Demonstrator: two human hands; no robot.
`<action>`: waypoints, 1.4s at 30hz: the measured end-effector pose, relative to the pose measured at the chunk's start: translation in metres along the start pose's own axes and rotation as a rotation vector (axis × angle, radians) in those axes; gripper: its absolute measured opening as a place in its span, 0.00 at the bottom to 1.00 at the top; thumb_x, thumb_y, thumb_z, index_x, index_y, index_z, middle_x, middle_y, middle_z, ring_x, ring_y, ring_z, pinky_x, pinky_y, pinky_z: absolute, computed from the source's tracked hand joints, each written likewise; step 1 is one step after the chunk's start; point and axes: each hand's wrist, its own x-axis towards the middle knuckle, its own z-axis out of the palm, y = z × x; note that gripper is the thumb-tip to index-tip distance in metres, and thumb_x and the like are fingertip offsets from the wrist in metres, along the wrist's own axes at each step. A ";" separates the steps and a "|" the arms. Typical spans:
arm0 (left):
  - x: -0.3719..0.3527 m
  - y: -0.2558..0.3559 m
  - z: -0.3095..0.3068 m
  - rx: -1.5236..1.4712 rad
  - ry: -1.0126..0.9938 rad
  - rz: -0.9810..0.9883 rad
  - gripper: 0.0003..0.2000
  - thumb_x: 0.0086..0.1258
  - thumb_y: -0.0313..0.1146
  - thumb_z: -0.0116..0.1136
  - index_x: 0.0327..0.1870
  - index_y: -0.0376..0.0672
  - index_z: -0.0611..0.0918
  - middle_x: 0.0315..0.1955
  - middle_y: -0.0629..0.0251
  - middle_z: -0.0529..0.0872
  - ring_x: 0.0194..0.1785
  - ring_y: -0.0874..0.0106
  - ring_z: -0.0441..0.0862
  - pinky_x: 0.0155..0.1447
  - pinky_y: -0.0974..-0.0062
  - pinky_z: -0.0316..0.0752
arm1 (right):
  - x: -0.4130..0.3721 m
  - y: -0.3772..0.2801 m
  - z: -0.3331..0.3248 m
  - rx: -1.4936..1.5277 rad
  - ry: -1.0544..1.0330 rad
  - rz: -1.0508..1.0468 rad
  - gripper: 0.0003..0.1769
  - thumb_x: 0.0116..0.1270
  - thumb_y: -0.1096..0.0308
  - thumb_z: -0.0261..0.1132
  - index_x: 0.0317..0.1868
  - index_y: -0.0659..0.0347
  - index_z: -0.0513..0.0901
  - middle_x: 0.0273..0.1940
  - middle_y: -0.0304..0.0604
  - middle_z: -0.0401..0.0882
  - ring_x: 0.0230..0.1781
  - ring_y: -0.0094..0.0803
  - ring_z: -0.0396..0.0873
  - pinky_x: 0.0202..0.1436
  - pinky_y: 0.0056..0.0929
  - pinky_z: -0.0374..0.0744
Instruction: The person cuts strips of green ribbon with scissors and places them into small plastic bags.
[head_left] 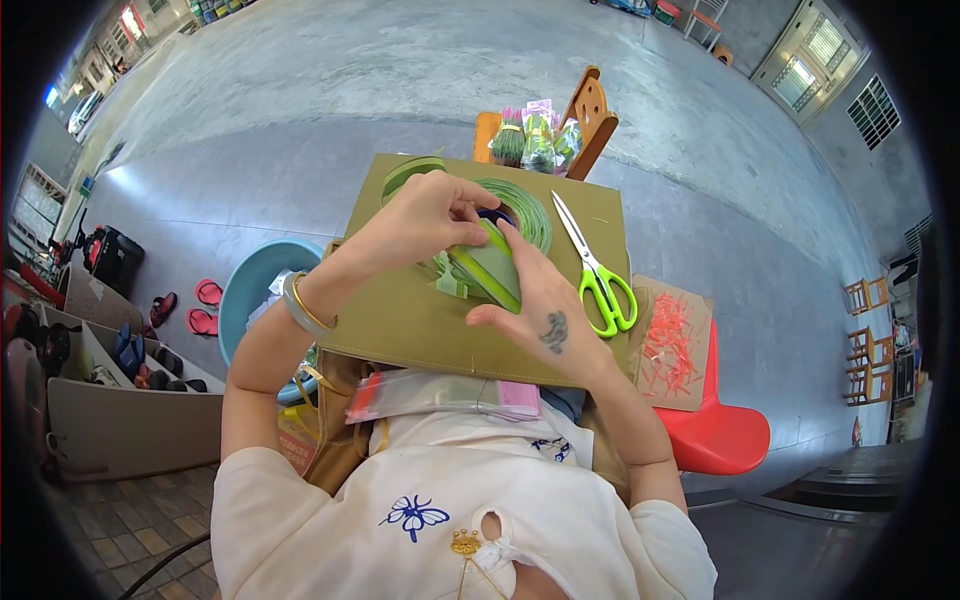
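A flat, shiny green strip (486, 268), like ribbon or plastic film, slants between my hands. My left hand (432, 215) pinches its upper end with thumb and fingertips. My right hand (548, 305) lies against its right side, fingers stretched along it and thumb spread away; its fingertips are partly hidden. Behind the hands, a coil of thin green strips (538, 215) rests on the olive work surface (400, 325). A dark blue ring shows inside the coil. Lime-handled scissors (600, 285) lie right of my right hand, blades pointing away.
Wrapped green bundles (538, 140) stand on a wooden chair (592, 110) beyond the table. Orange-red shreds (670, 345) lie on cardboard over a red chair (715, 430). A blue tub (240, 290) stands left. Plastic packets (450, 395) rest on my lap.
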 end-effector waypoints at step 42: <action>-0.031 0.011 0.068 -0.612 0.182 0.054 0.05 0.62 0.23 0.59 0.35 0.29 0.83 0.28 0.63 0.85 0.33 0.77 0.83 0.39 0.82 0.80 | -0.002 0.014 -0.026 2.180 -0.005 0.463 0.23 0.74 0.62 0.44 0.64 0.66 0.60 0.64 0.50 0.63 0.67 0.41 0.59 0.66 0.42 0.67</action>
